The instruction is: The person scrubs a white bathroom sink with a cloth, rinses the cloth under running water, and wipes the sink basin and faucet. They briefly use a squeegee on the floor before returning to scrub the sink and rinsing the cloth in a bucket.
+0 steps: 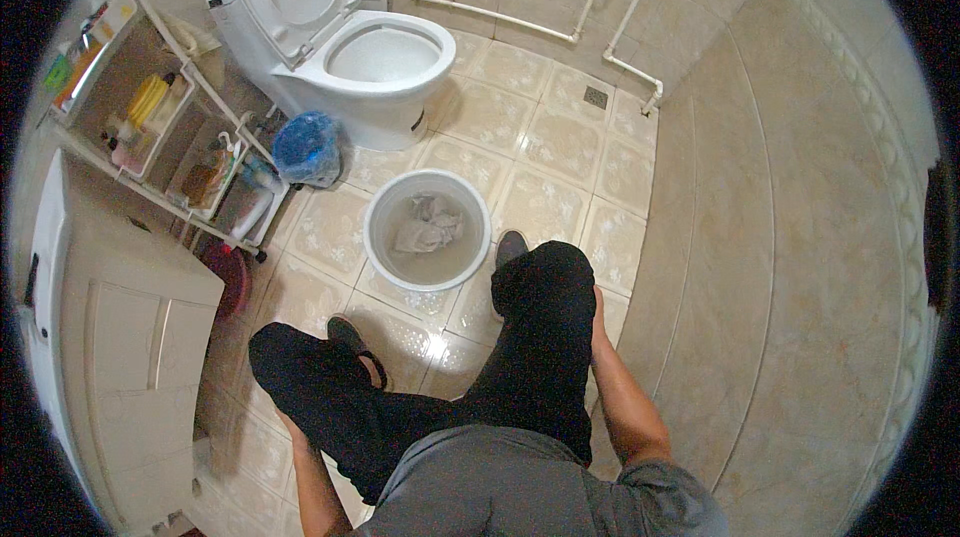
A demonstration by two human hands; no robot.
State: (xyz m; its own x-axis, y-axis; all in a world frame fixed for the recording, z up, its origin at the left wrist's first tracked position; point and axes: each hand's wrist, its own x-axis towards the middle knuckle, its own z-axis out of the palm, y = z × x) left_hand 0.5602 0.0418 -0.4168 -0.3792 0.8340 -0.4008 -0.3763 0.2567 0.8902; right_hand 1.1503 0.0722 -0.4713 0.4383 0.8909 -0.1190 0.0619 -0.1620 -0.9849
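Note:
Before me on the tiled floor stands a round white plastic basin (pixel 371 256) of cloudy water, with a crumpled light cloth (pixel 429 228) partly under the water. Of my left hand (pixel 286 421) only a part near the wrist shows, at the outer side of my left leg; its fingers are hidden by the black trousers (pixel 330 394). My right hand (pixel 598 316) is against the outer side of my right leg, mostly hidden behind the knee. Neither hand touches the basin or the cloth.
A white toilet (pixel 386 94) with its lid raised stands beyond the basin. Left of it are a lined waste bin (pixel 309 151), a shelf rack (pixel 187 72) of bottles, a pink basin (pixel 229 278) and a cabinet (pixel 135 342). Wet floor tiles (pixel 427 346) shine near my feet; a tiled wall (pixel 750 237) rises on the right.

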